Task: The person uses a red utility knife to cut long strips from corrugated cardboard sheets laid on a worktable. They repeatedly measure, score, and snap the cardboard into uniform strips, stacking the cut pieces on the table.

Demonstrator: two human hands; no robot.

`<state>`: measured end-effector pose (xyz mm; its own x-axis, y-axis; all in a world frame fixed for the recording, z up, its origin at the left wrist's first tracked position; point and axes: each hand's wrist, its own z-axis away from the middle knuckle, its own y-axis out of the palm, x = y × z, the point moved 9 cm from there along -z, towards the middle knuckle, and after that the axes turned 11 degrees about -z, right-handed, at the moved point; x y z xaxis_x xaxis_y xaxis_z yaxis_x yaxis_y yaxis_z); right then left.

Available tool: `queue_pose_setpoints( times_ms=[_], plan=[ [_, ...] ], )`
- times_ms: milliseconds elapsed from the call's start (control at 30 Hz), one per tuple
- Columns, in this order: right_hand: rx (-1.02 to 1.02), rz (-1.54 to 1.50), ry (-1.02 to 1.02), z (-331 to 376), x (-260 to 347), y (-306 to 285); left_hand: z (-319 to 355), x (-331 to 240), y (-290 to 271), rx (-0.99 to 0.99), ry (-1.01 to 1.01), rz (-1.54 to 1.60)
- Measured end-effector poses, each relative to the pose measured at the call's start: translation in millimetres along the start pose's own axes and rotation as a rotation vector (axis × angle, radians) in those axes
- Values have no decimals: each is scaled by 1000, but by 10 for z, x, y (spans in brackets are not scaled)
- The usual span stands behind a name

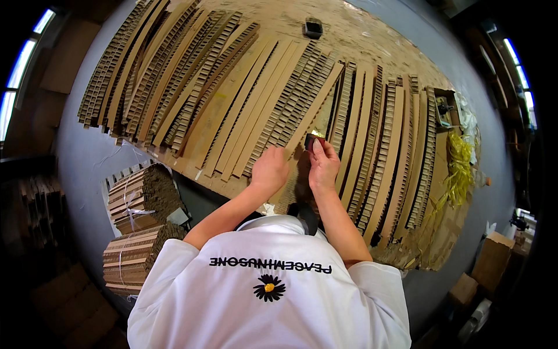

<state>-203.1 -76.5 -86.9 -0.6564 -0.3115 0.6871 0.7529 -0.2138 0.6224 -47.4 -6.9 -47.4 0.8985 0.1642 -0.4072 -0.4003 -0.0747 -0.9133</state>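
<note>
My left hand (271,168) is closed at the near end of a slanted honeycomb cardboard strip (317,104), its fingers curled around that end and partly hidden. Just to the right, my right hand (323,167) pinches a small dark block (313,142) with a reddish side and a shiny yellowish top between thumb and fingers. The block is held beside the strip, over a gap in the row; whether the two touch I cannot tell. Left of my left hand lie flat-faced strips (256,110) and strips with open cells facing up (290,96).
More strips (383,157) lie side by side on the right of the cardboard-covered table (372,35). A small black open container (313,28) stands at the far edge. Yellow twine (459,160) hangs at the right. Tied strip bundles (132,256) stand on the left.
</note>
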Motion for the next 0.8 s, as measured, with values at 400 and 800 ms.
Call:
queue_pose_setpoints(
  times_ms=[400,800],
  plan=[
    [38,7,-52,75,332,-76,-63,138,-685,-395,54,143],
    [38,50,2,14,112,-33,-293,1729,-937,-334,-128,-563]
  ],
)
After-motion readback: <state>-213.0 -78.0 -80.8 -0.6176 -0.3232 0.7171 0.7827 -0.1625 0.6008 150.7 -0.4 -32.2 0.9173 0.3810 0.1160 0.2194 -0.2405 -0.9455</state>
